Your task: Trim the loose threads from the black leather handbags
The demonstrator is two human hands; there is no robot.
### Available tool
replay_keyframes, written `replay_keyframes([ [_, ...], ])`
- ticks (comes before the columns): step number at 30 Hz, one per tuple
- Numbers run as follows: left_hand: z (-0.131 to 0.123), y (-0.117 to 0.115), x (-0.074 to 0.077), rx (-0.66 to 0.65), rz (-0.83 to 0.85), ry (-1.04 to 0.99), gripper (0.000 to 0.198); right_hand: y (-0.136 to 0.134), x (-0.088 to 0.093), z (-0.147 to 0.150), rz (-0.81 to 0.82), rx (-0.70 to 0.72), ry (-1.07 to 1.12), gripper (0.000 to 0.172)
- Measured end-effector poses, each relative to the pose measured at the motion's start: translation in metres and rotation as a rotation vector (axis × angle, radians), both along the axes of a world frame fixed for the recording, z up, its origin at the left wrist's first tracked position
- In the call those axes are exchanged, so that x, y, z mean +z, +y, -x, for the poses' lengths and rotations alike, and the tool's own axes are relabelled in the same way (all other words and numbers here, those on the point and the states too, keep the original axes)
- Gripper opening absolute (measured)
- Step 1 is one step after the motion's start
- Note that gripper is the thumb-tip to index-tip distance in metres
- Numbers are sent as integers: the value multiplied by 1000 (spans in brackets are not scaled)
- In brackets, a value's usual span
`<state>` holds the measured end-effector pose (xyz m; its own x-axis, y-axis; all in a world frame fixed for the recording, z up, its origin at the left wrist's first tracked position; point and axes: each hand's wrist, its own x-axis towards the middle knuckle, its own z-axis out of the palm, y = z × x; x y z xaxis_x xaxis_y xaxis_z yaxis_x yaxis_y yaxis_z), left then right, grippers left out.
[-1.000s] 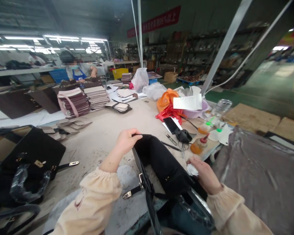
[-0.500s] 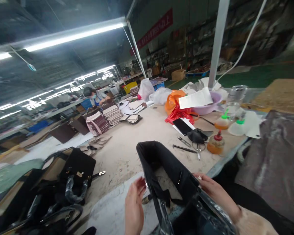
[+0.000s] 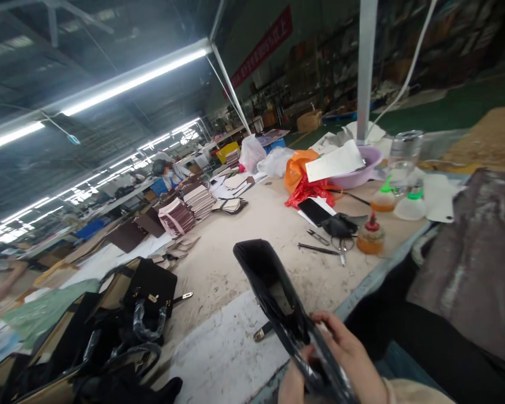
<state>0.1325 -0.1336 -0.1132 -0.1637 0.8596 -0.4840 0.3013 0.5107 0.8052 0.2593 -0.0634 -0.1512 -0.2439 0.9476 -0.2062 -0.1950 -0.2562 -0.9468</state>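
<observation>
Left hand [image 3: 292,384] moved toward right hand [image 3: 349,356] — bag [image 3: 256,261] between

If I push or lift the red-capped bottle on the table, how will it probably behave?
The red-capped bottle would probably resist tipping under a gentle push, since its body is squat and the amber liquid sits low. Knocked over, it might roll, as its sides look rounded. Lifted, it would likely slosh, because the liquid seems to fill only the lower part.

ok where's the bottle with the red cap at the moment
In the head view, the red-capped bottle stands right of centre, near the edge of the table, just right of the scissors and beyond the right hand.
</observation>
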Motion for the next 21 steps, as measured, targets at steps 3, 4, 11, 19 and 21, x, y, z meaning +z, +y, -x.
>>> replay_keyframes([
  [3, -16, -3, 10, -13, -72, 89, 78, -10, 24, 22, -324, -29, -170, 20],
  [4, -18, -6, 11, -9, -92, 108, 83, -10, 30, 26, -388, -35, -202, 19],
  [11, 15, -21, 25, 360, -348, -101, 46, 8, 23, 16, -515, 12, -182, 20],
  [19, 128, -17, 103, 623, -808, -1036, 27, 27, -32, -22, 274, -105, 174, 41],
  [21, 147, -22, 104, 558, -832, -1236, 29, 25, -38, -27, 320, -133, 211, 40],
])
